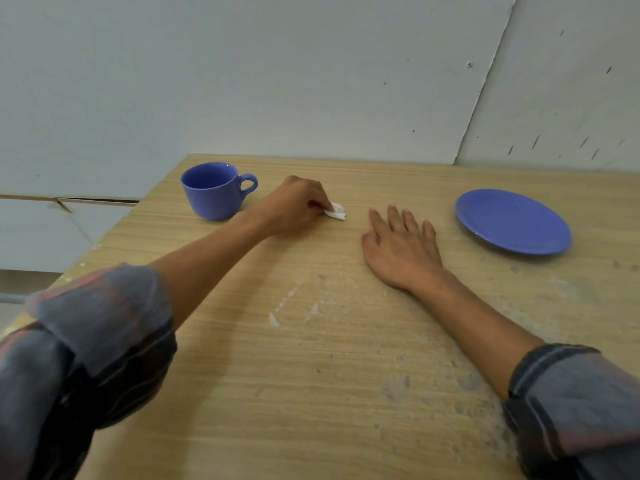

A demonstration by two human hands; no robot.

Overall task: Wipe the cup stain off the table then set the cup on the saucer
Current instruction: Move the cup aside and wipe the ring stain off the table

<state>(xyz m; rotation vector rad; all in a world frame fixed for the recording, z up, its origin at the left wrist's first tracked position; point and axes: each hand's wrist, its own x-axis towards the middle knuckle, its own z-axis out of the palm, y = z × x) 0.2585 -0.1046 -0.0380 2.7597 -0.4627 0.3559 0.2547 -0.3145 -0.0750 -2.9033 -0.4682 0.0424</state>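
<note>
While the wooden table fills the view under a pale wall, we start at the far left, where a plaid sleeve is rolled above the elbow and the bare forearm reaches forward across the boards. Just beyond the knuckles of that arm, to their left, stands the blue cup, upright, its handle turned toward the hand, its base on the table and not on any dish. Now the left hand: fingers curled in tight, pinching a small white wad of tissue that pokes out past the fingertips on their right side and sits pressed down on the wood. Whether a stain lies under the wad cannot be told; the hand covers that patch. A short gap of bare wood separates the tissue from the right hand, which lies palm down, fingers spread and flat, holding nothing. White scuffs mark the boards nearer the camera, between the two forearms. Beyond the little finger of the flat hand, off to the right and clear of it, rests the blue saucer, nothing on it, well apart from the cup across the table. A second rolled sleeve closes the lower right corner.
</note>
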